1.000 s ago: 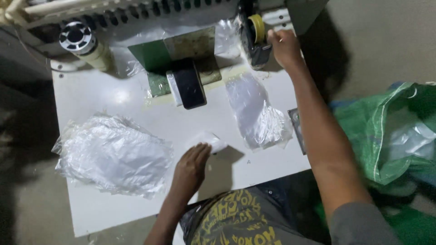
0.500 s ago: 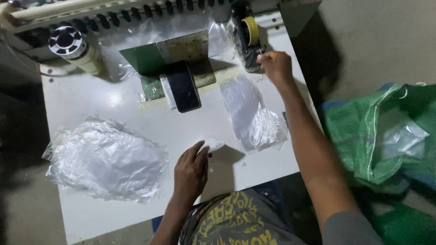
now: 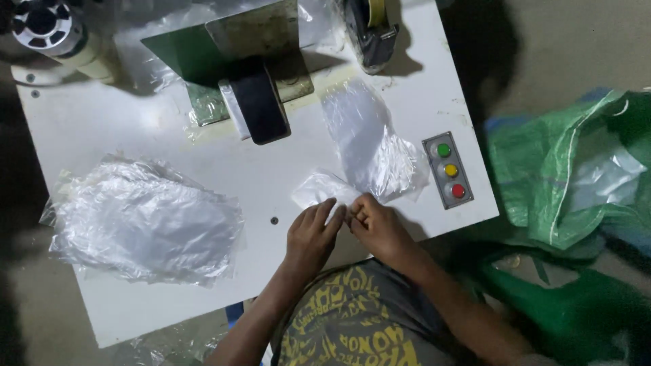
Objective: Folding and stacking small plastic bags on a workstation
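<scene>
Seen from the head camera, the green woven sack [image 3: 542, 183] at the right, off the table's edge, gapes open with clear plastic [image 3: 603, 176] showing inside it; how much it holds cannot be made out. On the white table [image 3: 135, 298] the left hand [image 3: 310, 234] and the right hand [image 3: 378, 227] meet near the front edge, fingers drawn narrow and pinching the near end of a small clear plastic bag [image 3: 319, 190], which lies flat on the table just ahead of the fingertips. Whether anything is inside that bag cannot be told. Just beyond it to the right lies a longer clear bag [image 3: 376, 146], crumpled at its near end, close to a grey panel with three round buttons [image 3: 447, 169], green, yellow and red. To the left, well apart from the hands, sits a loose heap of clear plastic bags [image 3: 142, 224] that overhangs the table's left edge. Further back stands a green metal guard [image 3: 203, 47] with a dark flat block [image 3: 260, 105] leaning out in front of it, a tape dispenser [image 3: 369, 30] at the upper right, and a black-topped spool on a cream post [image 3: 47, 27] at the upper left, both cut off by the frame's top. The person's yellow-patterned shirt [image 3: 352, 318] hides the table's front edge below the hands.
</scene>
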